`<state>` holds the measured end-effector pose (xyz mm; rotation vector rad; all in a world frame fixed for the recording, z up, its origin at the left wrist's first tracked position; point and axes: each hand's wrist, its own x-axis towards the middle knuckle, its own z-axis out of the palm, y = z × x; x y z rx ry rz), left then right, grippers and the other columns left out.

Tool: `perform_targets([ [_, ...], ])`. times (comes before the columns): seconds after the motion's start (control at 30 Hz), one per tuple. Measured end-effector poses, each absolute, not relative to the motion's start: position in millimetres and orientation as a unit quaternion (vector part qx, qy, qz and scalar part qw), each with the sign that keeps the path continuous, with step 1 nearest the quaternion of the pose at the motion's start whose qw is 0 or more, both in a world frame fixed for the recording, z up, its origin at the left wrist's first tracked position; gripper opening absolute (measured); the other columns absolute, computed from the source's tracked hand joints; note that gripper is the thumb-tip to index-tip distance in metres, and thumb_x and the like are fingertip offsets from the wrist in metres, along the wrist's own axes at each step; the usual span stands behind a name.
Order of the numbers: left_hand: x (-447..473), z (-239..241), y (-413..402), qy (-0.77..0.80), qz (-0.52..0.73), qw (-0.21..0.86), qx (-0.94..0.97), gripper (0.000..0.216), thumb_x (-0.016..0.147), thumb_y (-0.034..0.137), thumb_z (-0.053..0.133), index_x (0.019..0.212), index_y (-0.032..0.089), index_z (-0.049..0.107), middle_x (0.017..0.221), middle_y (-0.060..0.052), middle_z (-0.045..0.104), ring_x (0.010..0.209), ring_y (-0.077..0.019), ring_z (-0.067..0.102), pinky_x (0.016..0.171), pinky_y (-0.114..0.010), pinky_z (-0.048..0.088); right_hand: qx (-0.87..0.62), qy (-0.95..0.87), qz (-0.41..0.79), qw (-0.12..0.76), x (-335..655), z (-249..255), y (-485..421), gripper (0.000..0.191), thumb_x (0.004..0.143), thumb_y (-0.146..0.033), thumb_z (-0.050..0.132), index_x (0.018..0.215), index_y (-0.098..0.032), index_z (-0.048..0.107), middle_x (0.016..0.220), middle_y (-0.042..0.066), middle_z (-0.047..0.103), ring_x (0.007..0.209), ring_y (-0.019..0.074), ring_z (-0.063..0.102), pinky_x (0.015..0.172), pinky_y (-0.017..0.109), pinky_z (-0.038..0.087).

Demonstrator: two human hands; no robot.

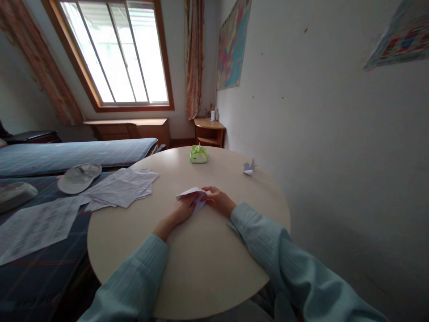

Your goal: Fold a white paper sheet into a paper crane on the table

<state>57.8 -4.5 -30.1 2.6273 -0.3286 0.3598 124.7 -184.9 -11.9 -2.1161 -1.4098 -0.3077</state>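
Between my two hands is a folded piece of white paper [199, 204], just over the middle of the round table [208, 268]. My left hand [182, 209] grips its left part, fingers closed on it. On the other side my right hand [219, 199] pinches the paper's right edge. My fingers cover part of the folds. Farther off to the right stands a small folded-paper figure [249, 167], shaped like a bird, with a raised point.
A green tissue pack [199, 154] sits near the table's far edge. Loose papers [125, 185] overlap the left edge, beside a pale cap [79, 177] and a printed sheet [43, 226] on the plaid-covered bed [43, 273]. A white wall [335, 156] rises at the right.
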Motion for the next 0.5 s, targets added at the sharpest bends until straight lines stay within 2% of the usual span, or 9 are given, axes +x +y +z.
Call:
perform_targets([
  [0.3, 48.5, -15.0, -9.8, -0.131, 0.115, 0.24, 0.955, 0.042, 0.077, 0.024, 0.049, 0.118, 0.02, 0.051, 0.121, -0.008, 0.054, 0.109, -0.0232, 0.051, 0.094, -0.037, 0.039, -0.794, -0.528, -0.102, 0.282, 131.0, -11.8, -186.9, 0.016, 0.078, -0.018, 0.054, 0.083, -0.022, 0.069, 0.113, 0.007, 0.055, 0.102, 0.0151, 0.051, 0.089, 0.03, 0.042],
  [0.5, 42.2, -7.2, -12.0, -0.136, 0.098, 0.238, 0.957, 0.036, 0.078, 0.026, 0.049, 0.114, 0.025, 0.056, 0.12, -0.004, 0.056, 0.107, -0.0213, 0.051, 0.095, -0.035, 0.037, -0.789, -0.526, -0.093, 0.303, 132.1, -8.7, -189.3, 0.014, 0.078, -0.018, 0.055, 0.082, -0.022, 0.068, 0.103, 0.005, 0.061, 0.095, 0.0129, 0.054, 0.086, 0.027, 0.042],
])
